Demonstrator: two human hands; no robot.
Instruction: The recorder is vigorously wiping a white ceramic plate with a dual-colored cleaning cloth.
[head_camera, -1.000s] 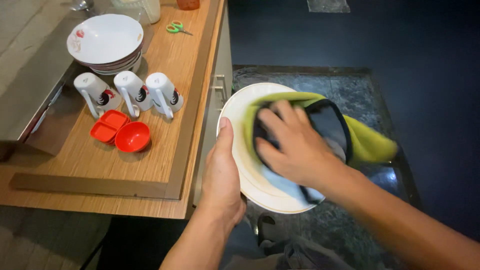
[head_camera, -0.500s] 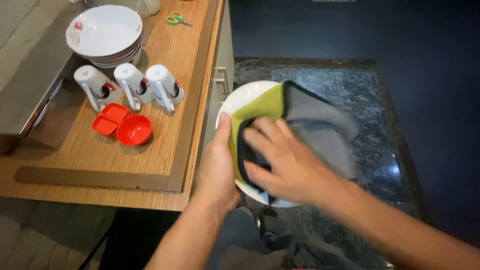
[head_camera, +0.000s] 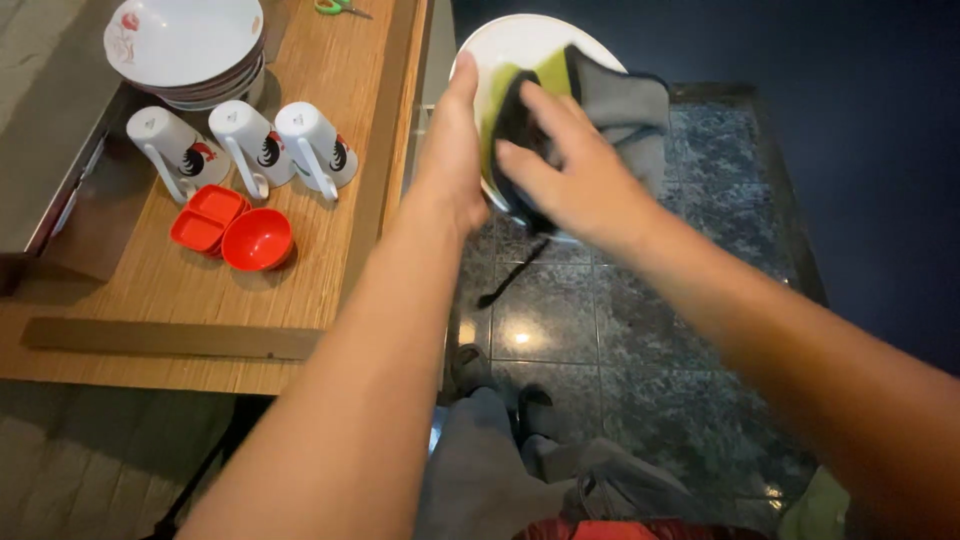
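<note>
L hand (head_camera: 452, 160) holds plate (head_camera: 510, 50); R hand (head_camera: 580, 180) presses cloth (head_camera: 620, 100).

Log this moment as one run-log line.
left hand: holds white plate by rim | right hand: presses grey-green cloth on plate | on wooden table: three mugs, red dishes

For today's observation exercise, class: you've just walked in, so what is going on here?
A person holds a white plate by its edge with the left hand and presses a grey and green cloth against its face with the right hand, out over a tiled floor. Beside them, a wooden table holds stacked white bowls, three white mugs on their sides and small red dishes.
</note>
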